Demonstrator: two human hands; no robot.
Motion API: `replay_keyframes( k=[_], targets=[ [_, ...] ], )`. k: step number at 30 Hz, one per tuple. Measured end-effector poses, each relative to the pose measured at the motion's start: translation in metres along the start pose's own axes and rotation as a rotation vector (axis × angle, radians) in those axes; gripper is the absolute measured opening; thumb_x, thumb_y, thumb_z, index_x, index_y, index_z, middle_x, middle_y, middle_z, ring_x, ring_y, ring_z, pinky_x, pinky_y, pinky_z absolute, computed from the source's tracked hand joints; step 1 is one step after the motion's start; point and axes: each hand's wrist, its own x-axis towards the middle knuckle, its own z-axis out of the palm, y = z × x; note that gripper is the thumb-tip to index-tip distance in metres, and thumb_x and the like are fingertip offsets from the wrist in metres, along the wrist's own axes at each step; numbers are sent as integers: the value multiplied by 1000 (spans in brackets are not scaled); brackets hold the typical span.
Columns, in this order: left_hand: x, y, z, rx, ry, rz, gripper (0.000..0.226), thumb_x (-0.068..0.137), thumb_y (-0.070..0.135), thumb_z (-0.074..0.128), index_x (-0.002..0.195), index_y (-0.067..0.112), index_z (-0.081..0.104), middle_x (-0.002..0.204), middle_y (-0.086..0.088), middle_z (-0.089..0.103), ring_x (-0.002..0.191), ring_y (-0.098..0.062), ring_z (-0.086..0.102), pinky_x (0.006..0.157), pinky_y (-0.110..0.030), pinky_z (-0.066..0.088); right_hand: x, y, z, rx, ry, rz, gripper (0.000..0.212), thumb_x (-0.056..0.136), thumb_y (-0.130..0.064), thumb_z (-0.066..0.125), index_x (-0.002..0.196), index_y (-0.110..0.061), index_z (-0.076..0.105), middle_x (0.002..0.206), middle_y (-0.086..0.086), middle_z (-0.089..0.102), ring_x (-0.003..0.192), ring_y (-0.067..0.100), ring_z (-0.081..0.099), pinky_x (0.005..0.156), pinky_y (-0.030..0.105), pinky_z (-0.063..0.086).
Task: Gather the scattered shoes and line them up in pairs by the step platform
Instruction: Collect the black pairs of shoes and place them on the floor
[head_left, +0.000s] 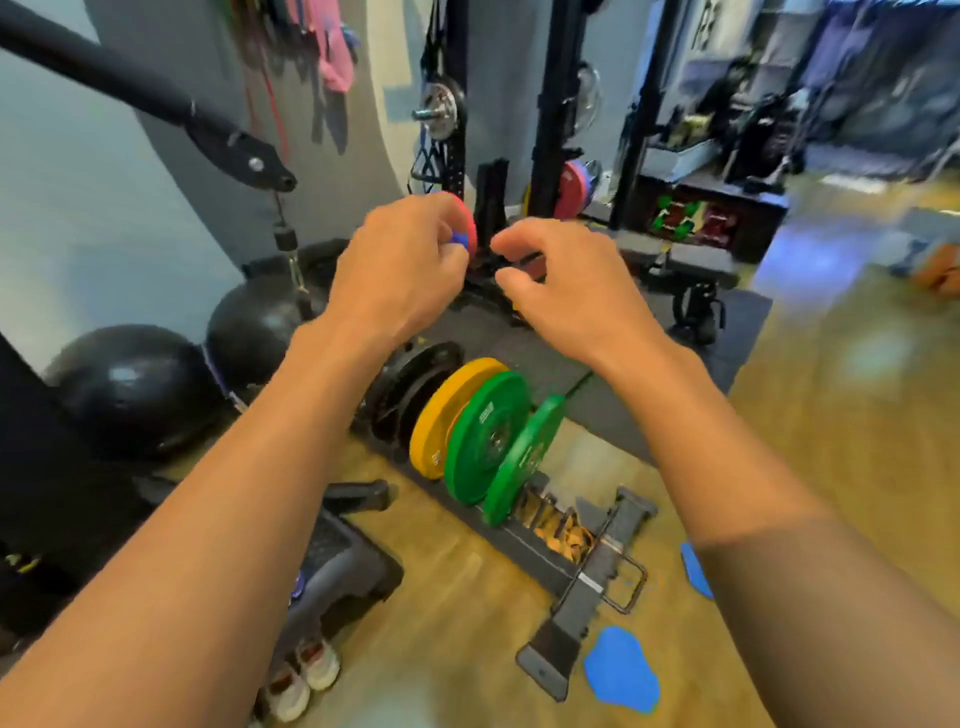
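Observation:
A pair of white shoes (301, 675) with reddish trim stands side by side on the wooden floor at the bottom left. They are right against the dark grey step platform (348, 566), and my left forearm hides part of them. Both hands are raised well above the floor, far from the shoes. My left hand (400, 260) has loosely curled fingers and seems to hold nothing; a red disc with a blue centre shows just behind its fingertips. My right hand (566, 280) hangs beside it, fingers apart and empty. The view is motion-blurred.
A floor rack (566, 566) holds black, yellow (447, 410) and green plates (488, 436). Two black half-balls (135, 384) sit at the left. Blue flat markers (623, 670) lie on the floor at the lower right. A squat rack (550, 130) and a bench stand behind.

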Motion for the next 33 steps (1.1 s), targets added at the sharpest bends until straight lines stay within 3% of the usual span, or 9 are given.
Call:
replay_keyframes(
  k=[11, 28, 33],
  targets=[
    [29, 269, 34, -299, -92, 490, 32, 83, 15, 49, 108, 22, 67, 98, 0, 69, 90, -22, 63, 85, -43, 52, -88, 58, -242, -264, 370, 233, 31, 89, -20, 58, 119, -23, 62, 113, -5, 67, 100, 11, 62, 91, 35, 50],
    [-149, 675, 161, -684, -313, 797, 24, 84, 14, 52, 102, 23, 66, 93, 5, 64, 84, -17, 61, 79, -37, 52, -420, 163, -541, -619, 674, 714, 25, 90, -21, 59, 114, -25, 65, 105, -7, 67, 97, 15, 62, 89, 36, 49],
    [-183, 788, 198, -760, -375, 914, 25, 81, 18, 50, 98, 24, 67, 91, 4, 66, 87, -19, 62, 80, -41, 53, -485, 210, -612, -702, 765, 806, 26, 89, -21, 59, 115, -24, 64, 103, -7, 67, 94, 12, 61, 84, 26, 46]
  ],
)
